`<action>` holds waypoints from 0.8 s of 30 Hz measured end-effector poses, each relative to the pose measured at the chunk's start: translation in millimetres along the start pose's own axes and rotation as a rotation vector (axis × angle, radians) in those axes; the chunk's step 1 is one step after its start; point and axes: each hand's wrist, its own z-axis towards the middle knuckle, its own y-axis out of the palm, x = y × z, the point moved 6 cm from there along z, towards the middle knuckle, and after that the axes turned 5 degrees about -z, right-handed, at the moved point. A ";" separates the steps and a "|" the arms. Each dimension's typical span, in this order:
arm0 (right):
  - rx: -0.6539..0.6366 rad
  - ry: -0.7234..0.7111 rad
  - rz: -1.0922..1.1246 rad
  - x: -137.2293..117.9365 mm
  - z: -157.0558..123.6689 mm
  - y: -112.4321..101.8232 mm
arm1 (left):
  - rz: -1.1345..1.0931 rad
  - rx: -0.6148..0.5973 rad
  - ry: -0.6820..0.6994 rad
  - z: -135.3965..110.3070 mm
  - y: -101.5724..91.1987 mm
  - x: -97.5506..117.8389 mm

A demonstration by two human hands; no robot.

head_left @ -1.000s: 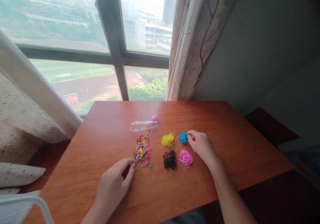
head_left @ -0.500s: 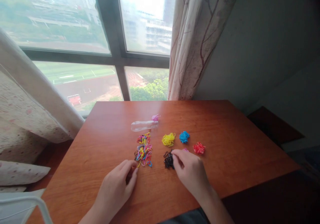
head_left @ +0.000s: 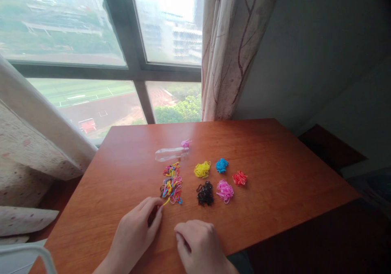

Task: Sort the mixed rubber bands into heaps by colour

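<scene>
My left hand (head_left: 139,223) rests on the table at the near edge of a pile of mixed-colour rubber bands (head_left: 172,186). Its thumb and forefinger are closed around one end of a yellow rubber band (head_left: 166,202), whose other end points to the pile. Closer to me, my right hand (head_left: 198,241) is curled above the wood, fingers together; anything in its fingertips is hidden. Ahead of it lie single-colour heaps: black rubber bands (head_left: 205,193), pink rubber bands (head_left: 225,191), yellow rubber bands (head_left: 202,169), blue rubber bands (head_left: 221,165) and red rubber bands (head_left: 240,178).
A clear plastic bottle (head_left: 169,154) lies on its side behind the mixed pile, a pink piece (head_left: 185,143) at its right end. The brown wooden table (head_left: 275,155) stands against a window with curtains (head_left: 221,62). A white curved frame (head_left: 36,251) shows at lower left.
My right hand has left the black heap and come back toward me and to the left, uncovering the pink heap. My left hand stays beside the mixed pile. The view has shifted slightly.
</scene>
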 end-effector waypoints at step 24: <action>0.004 0.023 0.033 5.7 -8.1 9.0 | 0.307 -0.362 0.073 131.6 68.2 61.6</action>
